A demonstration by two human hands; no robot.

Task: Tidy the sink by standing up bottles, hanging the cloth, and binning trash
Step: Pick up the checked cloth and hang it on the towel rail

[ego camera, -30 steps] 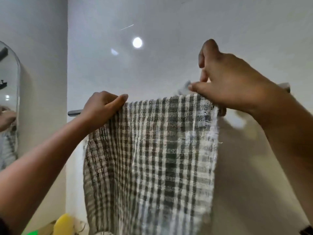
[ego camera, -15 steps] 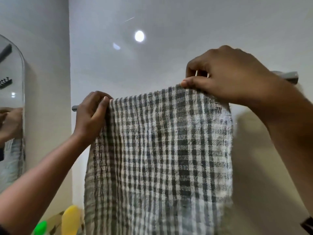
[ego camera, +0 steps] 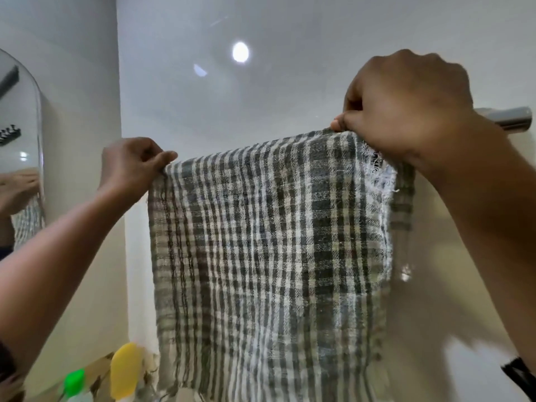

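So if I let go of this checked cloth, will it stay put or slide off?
The cloth looks thin and floppy, draping straight down. It probably stays, since a back layer shows behind its frayed right edge. It seems light, so a tug could shift it.

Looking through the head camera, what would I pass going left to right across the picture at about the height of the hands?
mirror → left hand → checked cloth → right hand → end of the metal towel rail.

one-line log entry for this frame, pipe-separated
step: hang cloth | left hand: pinches cloth's left top corner | right hand: grips right top edge | checked cloth: draped over rail
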